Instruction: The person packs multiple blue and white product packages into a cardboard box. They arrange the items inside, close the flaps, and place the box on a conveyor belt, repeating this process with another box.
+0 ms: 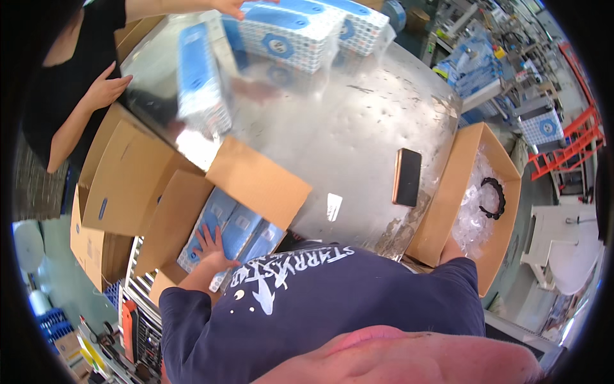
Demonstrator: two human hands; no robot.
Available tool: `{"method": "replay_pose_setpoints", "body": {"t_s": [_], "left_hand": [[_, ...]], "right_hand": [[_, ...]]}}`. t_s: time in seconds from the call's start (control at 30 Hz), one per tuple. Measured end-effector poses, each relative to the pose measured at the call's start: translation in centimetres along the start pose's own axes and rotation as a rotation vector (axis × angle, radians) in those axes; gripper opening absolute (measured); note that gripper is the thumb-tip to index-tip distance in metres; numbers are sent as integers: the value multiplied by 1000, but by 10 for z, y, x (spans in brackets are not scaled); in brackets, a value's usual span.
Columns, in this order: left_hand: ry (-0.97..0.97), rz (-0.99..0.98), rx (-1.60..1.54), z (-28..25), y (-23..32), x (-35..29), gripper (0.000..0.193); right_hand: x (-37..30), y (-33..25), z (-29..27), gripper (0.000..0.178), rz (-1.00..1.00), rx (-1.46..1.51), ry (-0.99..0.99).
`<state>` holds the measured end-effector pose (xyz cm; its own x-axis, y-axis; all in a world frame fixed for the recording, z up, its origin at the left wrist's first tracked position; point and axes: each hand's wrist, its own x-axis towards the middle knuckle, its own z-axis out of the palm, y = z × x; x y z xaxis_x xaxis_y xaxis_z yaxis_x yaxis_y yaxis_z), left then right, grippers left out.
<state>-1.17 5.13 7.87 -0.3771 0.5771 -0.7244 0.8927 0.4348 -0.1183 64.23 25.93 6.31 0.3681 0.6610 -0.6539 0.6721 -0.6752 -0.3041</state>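
Observation:
My left hand (212, 253) lies with fingers spread on the blue-and-white packs (242, 223) inside an open cardboard box (259, 182) at the lower left. Its flaps stand up and outward around the packs. On the other side, my right hand (452, 250) reaches into a long open carton (442, 203). Clear crumpled plastic pieces (471, 221) fill that carton, and a black looped band (492, 198) rests on them. The fingers of the right hand are hidden by the carton and plastic.
A metal table (307, 141) bears a phone (407, 177), a white label (334, 207) and several blue-and-white packs (281, 38) at the back. Another blue pack (200, 80) stands at the left, blurred. A co-worker's hand (105, 88) is beside the table, near more cardboard boxes (125, 179).

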Motion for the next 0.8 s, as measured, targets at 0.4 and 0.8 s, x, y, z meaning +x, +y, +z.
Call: {"method": "replay_pose_setpoints", "body": {"t_s": [0.4,0.8], "left_hand": [[-172,-29,126,16,41,93,143],[101,283,-678,55,-59,96,65]], "right_hand": [[50,-13,4,29,30,78,-326],[-54,-25,-152,47,-57,-463,475]]}}
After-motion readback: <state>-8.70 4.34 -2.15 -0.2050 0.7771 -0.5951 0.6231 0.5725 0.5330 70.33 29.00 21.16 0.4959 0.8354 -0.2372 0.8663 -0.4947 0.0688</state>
